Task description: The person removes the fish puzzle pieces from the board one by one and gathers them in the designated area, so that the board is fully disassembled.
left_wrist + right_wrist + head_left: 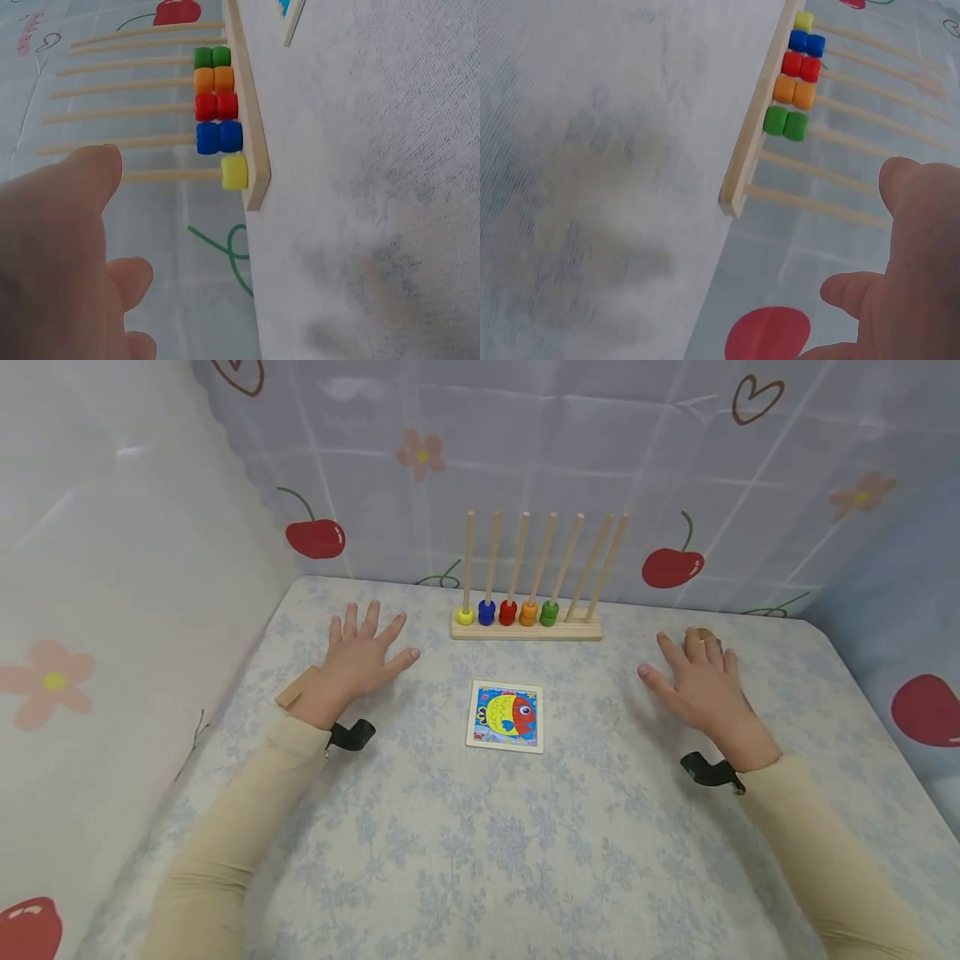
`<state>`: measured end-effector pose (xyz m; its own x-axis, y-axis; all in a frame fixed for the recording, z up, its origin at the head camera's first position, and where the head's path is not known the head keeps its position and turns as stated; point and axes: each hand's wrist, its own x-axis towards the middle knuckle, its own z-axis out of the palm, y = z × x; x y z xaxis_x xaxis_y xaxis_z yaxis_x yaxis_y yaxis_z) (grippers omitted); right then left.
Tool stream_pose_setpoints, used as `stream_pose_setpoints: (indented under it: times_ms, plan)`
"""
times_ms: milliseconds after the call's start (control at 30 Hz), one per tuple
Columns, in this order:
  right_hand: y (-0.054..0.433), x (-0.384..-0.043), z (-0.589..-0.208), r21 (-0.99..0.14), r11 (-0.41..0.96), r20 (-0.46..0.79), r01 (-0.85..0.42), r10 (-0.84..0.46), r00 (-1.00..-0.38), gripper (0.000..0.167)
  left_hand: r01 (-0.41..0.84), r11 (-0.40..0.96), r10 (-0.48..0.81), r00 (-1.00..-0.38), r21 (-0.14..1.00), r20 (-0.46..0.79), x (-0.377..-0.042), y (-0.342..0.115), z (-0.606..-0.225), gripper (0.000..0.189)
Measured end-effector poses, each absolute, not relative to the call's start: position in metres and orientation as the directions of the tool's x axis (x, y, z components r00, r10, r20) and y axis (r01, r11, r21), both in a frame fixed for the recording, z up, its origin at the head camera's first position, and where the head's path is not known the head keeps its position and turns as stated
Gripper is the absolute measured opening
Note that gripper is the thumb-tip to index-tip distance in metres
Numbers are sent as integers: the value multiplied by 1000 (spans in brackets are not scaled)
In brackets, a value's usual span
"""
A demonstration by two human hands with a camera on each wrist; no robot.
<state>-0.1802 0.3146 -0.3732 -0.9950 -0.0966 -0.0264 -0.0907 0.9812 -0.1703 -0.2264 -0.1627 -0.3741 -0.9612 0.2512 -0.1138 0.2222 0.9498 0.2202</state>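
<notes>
A wooden bead-peg stand (525,633) sits at the back of the table with several upright pegs. It carries one yellow bead (235,172) and pairs of blue, red, orange and green beads (786,123); the two rightmost pegs are bare. In front of it lies a square fish puzzle (506,717). To the left, my left hand (358,662) has its fingers spread and holds nothing. A brown wooden block (296,687) is partly hidden under that wrist. On the right, my right hand (703,685) is spread too, with a small brownish thing (703,635), mostly covered, at its fingers.
A pale blue floral cloth (465,843) covers the table. Behind it hangs a curtain (570,452) printed with cherries and flowers, close to the pegs. White sheeting (135,568) rises along the left side.
</notes>
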Motion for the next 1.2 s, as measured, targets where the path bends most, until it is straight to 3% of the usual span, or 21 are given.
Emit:
stream_pose_setpoints:
  times_ms: [1200]
  plan:
    - [175, -208, -396, -269, 886, 28, -377, -385, -923, 60, 395, 871, 453, -876, 292, -167, -188, -99, -426, 74]
